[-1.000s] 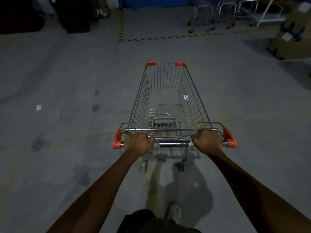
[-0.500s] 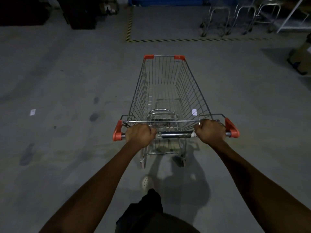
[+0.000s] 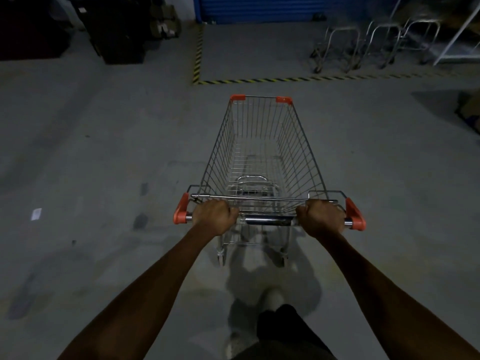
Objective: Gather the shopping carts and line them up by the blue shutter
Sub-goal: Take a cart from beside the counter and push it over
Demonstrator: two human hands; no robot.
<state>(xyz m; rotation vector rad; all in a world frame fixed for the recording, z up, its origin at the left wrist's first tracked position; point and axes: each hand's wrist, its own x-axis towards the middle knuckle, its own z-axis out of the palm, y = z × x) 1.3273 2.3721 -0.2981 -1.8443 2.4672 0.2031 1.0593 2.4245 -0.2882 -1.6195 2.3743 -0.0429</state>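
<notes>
ahead of shopping cart (image 3: 262,162): hazard tape (image 3: 285,80), parked carts (image 3: 374,45), blue shutter (image 3: 285,9).

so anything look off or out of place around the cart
Only small things: a white paper scrap lies loose on the concrete floor left of the cart, with dark stains nearby. The cart itself looks straight and undamaged.

One cart (image 3: 259,157) near, three carts (image 3: 376,45) parked, one shutter (image 3: 259,9), one paper scrap (image 3: 36,213), two hands: left hand (image 3: 214,216), right hand (image 3: 322,218).
</notes>
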